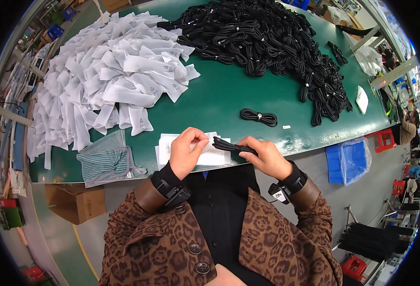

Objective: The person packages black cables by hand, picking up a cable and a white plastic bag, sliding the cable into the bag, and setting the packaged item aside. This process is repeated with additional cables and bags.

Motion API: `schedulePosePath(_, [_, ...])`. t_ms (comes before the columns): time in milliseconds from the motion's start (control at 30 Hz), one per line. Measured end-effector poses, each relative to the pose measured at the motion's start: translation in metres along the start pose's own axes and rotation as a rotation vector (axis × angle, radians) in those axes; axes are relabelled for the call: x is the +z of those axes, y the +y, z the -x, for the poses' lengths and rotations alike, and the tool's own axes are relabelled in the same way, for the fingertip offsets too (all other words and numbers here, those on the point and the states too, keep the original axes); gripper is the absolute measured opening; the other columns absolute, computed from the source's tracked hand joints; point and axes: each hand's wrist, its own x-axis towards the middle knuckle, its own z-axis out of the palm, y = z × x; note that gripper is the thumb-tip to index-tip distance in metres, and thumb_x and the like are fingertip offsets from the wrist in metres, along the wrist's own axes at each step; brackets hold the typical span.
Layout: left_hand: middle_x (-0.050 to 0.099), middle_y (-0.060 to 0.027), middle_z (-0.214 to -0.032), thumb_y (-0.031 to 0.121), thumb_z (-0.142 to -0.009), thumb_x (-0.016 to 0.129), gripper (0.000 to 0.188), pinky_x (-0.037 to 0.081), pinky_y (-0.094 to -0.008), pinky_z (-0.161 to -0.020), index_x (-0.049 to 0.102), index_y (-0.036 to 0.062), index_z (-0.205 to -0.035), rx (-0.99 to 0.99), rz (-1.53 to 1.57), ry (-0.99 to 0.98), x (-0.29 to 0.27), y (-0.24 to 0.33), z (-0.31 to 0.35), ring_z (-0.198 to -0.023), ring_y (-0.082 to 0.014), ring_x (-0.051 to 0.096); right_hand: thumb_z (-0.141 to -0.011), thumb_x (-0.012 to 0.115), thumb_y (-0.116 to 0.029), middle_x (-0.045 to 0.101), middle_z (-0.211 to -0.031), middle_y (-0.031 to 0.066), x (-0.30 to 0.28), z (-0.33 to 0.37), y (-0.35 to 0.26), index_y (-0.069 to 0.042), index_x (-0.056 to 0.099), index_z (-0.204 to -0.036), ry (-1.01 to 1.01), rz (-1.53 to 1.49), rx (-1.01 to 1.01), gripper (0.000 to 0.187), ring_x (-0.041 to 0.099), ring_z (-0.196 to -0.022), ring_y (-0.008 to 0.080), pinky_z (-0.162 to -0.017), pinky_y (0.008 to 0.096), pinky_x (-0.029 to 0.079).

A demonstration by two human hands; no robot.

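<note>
My right hand (269, 159) grips a coiled black cable bundle (230, 145) at its right end. The bundle's left end points at my left hand (185, 151). My left fingers are closed in a pinch on the edge of a thin white pouch (211, 141), just left of the bundle. Under both hands, by the table's near edge, lies a small stack of flat white pouches (214, 158). Another tied black cable coil (258, 117) rests on the green table (210, 102) beyond my right hand.
A large heap of white pouches (109, 76) covers the table's left, and a pile of black cable coils (262, 38) the far right. A clear bag with a grey-green knitted item (106, 164) lies left. Below stand a cardboard box (78, 202) and blue bin (342, 162).
</note>
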Motion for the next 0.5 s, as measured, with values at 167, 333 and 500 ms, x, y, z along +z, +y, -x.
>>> schedulePosePath(167, [0.064,-0.0089,-0.093,-0.002,-0.084,0.069,0.010,0.050,-0.0325,-0.079,0.060,0.0002,-0.088,0.204,-0.112,-0.028,-0.002,0.007,0.000,-0.086,-0.0235,0.063,-0.095,0.066,-0.019,0.067,-0.079,0.0102,0.000,-0.003,0.005,-0.003,0.059,-0.115,-0.175,-0.160,0.115,0.026,0.063,-0.062,0.0205,-0.062,0.0309,0.051])
schedulePosePath(333, [0.065,-0.0109,-0.098,-0.002,-0.079,0.070,0.013,0.049,-0.0363,-0.083,0.060,0.0027,-0.086,0.485,-0.271,-0.159,-0.005,0.014,0.000,-0.091,-0.0307,0.061,-0.096,0.065,-0.019,0.062,-0.070,0.0066,-0.009,-0.010,0.004,-0.004,0.060,-0.112,-0.380,-0.680,0.552,0.022,0.053,-0.051,0.0172,-0.058,0.0294,0.050])
schedulePosePath(500, [0.065,-0.0103,-0.099,0.000,-0.078,0.071,0.014,0.048,-0.0372,-0.084,0.059,0.0034,-0.086,0.492,-0.251,-0.140,-0.003,0.018,-0.007,-0.094,-0.0301,0.060,-0.094,0.066,-0.010,0.062,-0.084,0.0063,0.009,-0.013,0.007,-0.003,0.059,-0.112,-0.117,-0.471,0.255,0.020,0.052,-0.060,0.0149,-0.061,0.0272,0.049])
